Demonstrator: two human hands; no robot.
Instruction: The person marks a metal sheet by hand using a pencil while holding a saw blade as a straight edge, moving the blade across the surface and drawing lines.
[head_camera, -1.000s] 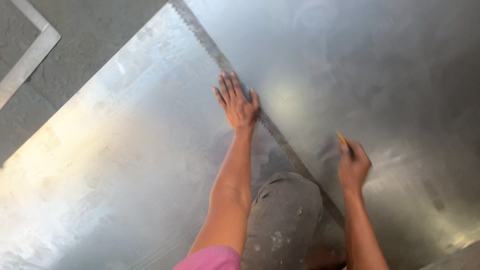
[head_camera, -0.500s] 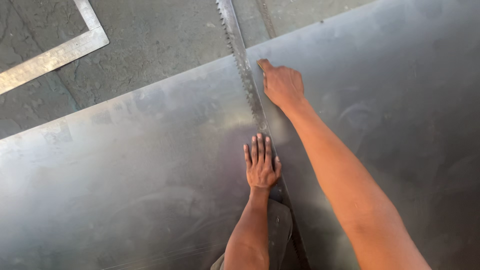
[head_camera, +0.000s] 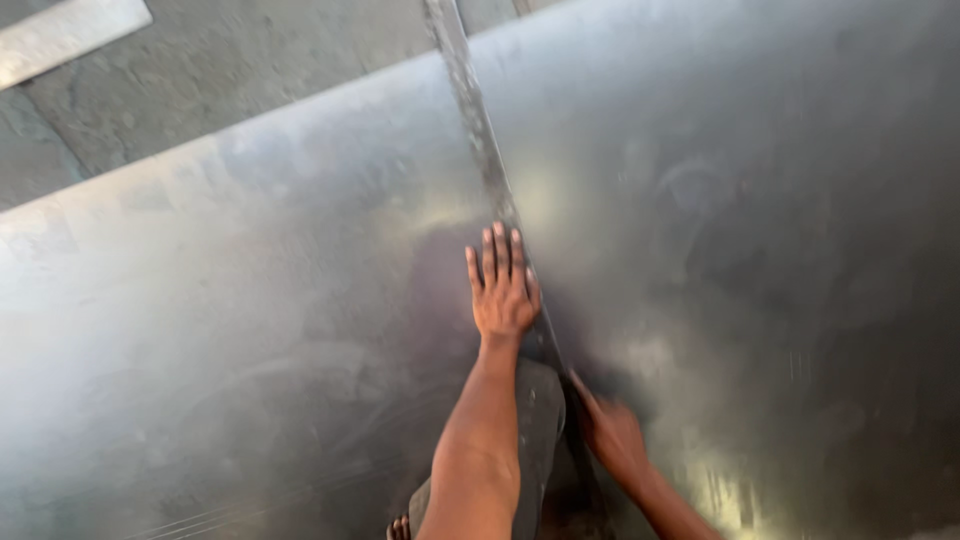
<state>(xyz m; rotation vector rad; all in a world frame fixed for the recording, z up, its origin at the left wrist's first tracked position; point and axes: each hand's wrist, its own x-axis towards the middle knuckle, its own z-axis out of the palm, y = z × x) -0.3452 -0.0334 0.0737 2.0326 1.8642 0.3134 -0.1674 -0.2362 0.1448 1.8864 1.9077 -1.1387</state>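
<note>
1. The sheet (head_camera: 250, 330) fills nearly the whole view: a big flat panel of grey metal, dull and smudged, with soft bright glare patches and faint scratch lines toward its near left corner.
2. Its far edge runs on a slant, and bare concrete floor (head_camera: 250, 80) shows beyond it.
3. A long narrow ruler (head_camera: 478, 130) lies across the sheet, running from the sheet's far edge toward the person, its surface speckled and worn.
4. Left hand (head_camera: 502, 288) is pressed flat on the sheet, palm down, fingers straight and close together, resting just against the ruler's left side. It grips nothing.
5. Right hand (head_camera: 612, 435) is low on the sheet on the ruler's right side, nearer the person than the left hand, fingers pointing toward the ruler. It is blurred, so I cannot tell whether it holds anything or how closed it is.
6. A knee (head_camera: 535, 420) in grey cloth rests on the sheet between the two arms.
7. A pale metal strip (head_camera: 70, 35) lies on the floor, well beyond the sheet's far left edge.
</note>
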